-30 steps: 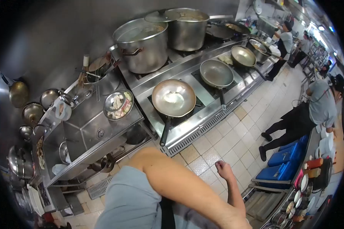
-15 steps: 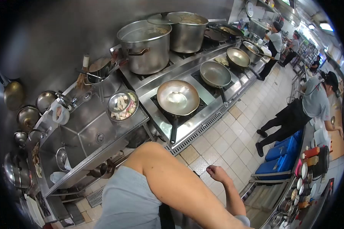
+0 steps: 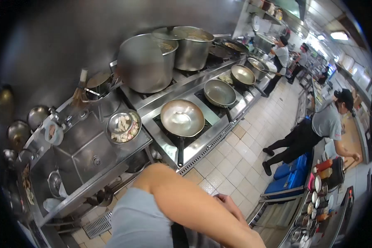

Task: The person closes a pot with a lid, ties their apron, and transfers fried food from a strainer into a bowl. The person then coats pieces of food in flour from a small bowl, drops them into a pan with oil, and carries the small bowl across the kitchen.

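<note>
My left forearm crosses the bottom of the view, elbow toward the stove, and my left hand is out of view past the lower edge. Behind that forearm shows my right hand (image 3: pixel 227 202), partly covered, fingers curled; whether anything is in them is hidden. Beyond my arm, a frying pan (image 3: pixel 182 118) with a light metal inside sits on the nearest burner, its dark handle pointing toward me. Beside it, a metal bowl (image 3: pixel 124 127) of pale cut pieces, some pinkish, stands on the sink counter. Neither hand is seen touching them.
Two large stockpots (image 3: pixel 146 68) stand on the back burners, one partly lidded. More pans (image 3: pixel 220 93) line the stove. A steel sink (image 3: pixel 82 151) is on the left. A co-worker (image 3: pixel 324 120) stands at a counter on the right, near blue bins (image 3: pixel 287 177).
My right hand has drawn back toward my body, now partly behind my left forearm. My view has shifted right. The co-worker's hand has lifted off the board.
</note>
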`<state>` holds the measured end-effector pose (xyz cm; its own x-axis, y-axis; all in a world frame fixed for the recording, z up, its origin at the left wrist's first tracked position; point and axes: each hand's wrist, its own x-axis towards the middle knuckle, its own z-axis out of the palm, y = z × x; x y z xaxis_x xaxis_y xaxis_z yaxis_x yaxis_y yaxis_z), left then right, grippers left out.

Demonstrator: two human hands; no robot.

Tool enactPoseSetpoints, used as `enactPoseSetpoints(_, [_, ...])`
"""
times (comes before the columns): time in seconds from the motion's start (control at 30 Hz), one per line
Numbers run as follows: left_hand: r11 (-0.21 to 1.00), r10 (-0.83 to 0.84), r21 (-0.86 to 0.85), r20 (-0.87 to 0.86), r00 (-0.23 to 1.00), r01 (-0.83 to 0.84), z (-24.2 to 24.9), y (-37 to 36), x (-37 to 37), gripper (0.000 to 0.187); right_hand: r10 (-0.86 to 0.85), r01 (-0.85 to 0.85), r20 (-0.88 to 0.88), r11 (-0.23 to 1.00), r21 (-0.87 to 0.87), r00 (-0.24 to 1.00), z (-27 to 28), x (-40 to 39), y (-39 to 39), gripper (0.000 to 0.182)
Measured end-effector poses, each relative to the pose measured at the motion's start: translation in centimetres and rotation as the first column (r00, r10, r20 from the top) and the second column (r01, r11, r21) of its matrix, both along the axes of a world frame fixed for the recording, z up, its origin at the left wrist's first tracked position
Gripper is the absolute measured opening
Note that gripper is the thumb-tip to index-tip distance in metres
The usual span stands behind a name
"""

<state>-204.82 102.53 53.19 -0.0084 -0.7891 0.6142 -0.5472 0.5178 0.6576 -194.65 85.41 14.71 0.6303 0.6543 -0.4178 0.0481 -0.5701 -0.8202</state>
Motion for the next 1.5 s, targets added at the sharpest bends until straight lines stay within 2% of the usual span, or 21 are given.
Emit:
enactPoseSetpoints(0.07, [0.997,0.079,-0.012,-0.015,0.997,-0.079,-0.3,1.9,0.3,0.062,0.025,-0.028,-0.055,0.998,-0.055,0.998,-0.2,-1.4,-0.8,0.03])
enactPoseSetpoints(0.13, [0.962,0.271,-0.014,-0.025,0.962,-0.271,-1.5,5.0,1.2,0.063,-0.063,0.065,-0.069,0.998,0.024,0.996,-2.8,-2.5,-2.3,0.029])
enactPoseSetpoints(0.2, [0.836,0.548,0.03,-0.002,0.837,-0.548,-4.2,7.8,1.9,0.066,-0.062,0.031,0.105,0.961,0.276,0.993,0.0,-3.3,-1.4,0.03])
enactPoseSetpoints(0.27, [0.747,0.652,0.264,-0.113,0.75,-0.61,-5.9,11.7,2.0,0.06,-0.108,-0.045,0.285,0.876,0.48,0.952,1.8,-3.6,-1.7,0.031])
enactPoseSetpoints(0.3, [0.746,0.658,0.318,-0.216,0.722,-0.585,-6.8,13.5,2.0,0.056,-0.002,0.006,0.044,0.996,-0.086,0.999,-5.3,-2.6,-5.5,0.03])
enactPoseSetpoints(0.33, [0.746,0.662,0.367,-0.315,0.681,-0.556,-8.0,14.7,2.1,0.052,-0.138,0.132,-0.041,0.985,-0.112,0.99,-3.1,-3.0,-5.1,0.03])
enactPoseSetpoints(0.37, [0.764,0.64,0.369,-0.32,0.699,-0.53,-9.5,15.4,2.4,0.052,-0.149,0.145,-0.013,0.977,-0.156,0.989,-0.3,-2.6,-4.4,0.029])
enactPoseSetpoints(0.4, [0.751,0.661,0.395,-0.445,0.605,-0.53,-11.2,15.9,2.6,0.05,-0.157,0.156,0.011,0.967,-0.201,0.988,1.2,-2.2,-4.3,0.028])
enactPoseSetpoints(0.43, [0.738,0.67,0.425,-0.555,0.494,-0.523,-12.6,15.9,3.2,0.048,-0.187,0.183,0.001,0.961,-0.205,0.982,1.3,-2.0,-4.7,0.028])
enactPoseSetpoints(0.5, [0.757,0.649,0.447,-0.6,0.468,-0.477,-14.3,15.4,5.6,0.048,-0.207,0.216,0.088,0.97,-0.114,0.974,1.1,-0.9,-5.8,0.027])
enactPoseSetpoints(0.67, [0.754,0.647,0.521,-0.697,0.311,-0.4,-13.6,11.5,13.4,0.046,-0.306,0.309,0.063,0.95,-0.037,0.95,-1.6,4.3,-9.8,0.028])
enactPoseSetpoints(0.73, [0.749,0.651,0.504,-0.679,0.339,-0.43,-14.4,9.3,16.7,0.046,-0.32,0.32,0.069,0.947,0.012,0.945,-1.1,7.4,-11.6,0.028])
enactPoseSetpoints(0.8, [0.729,0.668,0.526,-0.686,0.287,-0.438,-14.6,6.8,19.7,0.045,-0.421,0.42,0.004,0.907,0.025,0.907,-0.1,11.6,-13.8,0.028])
enactPoseSetpoints(0.87, [0.71,0.673,0.528,-0.703,0.229,-0.467,-14.5,4.2,22.1,0.046,-0.417,0.416,0.047,0.909,0.036,0.908,-0.4,16.2,-16.7,0.03])
enactPoseSetpoints(0.93, [0.619,0.741,0.606,-0.661,0.116,-0.499,-15.1,2.4,24.0,0.046,-0.493,0.493,-0.031,0.863,0.109,0.87,-1.9,21.3,-19.2,0.029])
enactPoseSetpoints(1.03, [0.546,0.745,0.608,-0.667,0.002,-0.576,-15.2,0.4,26.1,0.046,-0.439,0.436,0.017,0.895,0.096,0.898,-4.5,30.1,-21.4,0.029])
enactPoseSetpoints(1.2, [0.41,0.694,0.59,-0.696,-0.182,-0.696,-15.6,2.1,31.9,0.045,-0.418,0.4,0.061,0.896,0.192,0.907,-0.6,42.4,-17.2,0.032])
enactPoseSetpoints(1.27, [0.319,0.781,0.601,-0.605,-0.155,-0.733,-15.5,4.3,36.4,0.045,-0.322,0.31,0.085,0.942,0.127,0.943,0.9,45.8,-14.9,0.034])
enactPoseSetpoints(1.4, [0.365,0.795,0.548,-0.604,-0.054,-0.753,-15.0,8.8,47.0,0.044,-0.197,0.192,0.162,0.98,0.047,0.967,2.1,51.0,-13.8,0.034])
enactPoseSetpoints(1.47, [0.383,0.792,0.528,-0.61,-0.025,-0.758,-14.7,10.5,52.8,0.044,-0.246,0.243,0.143,0.969,0.035,0.959,2.4,53.2,-15.3,0.033])
enactPoseSetpoints(1.5, [0.393,0.776,0.527,-0.63,-0.036,-0.754,-14.2,11.0,55.8,0.042,-0.359,0.355,0.146,0.933,0.052,0.922,2.1,54.1,-16.3,0.033])
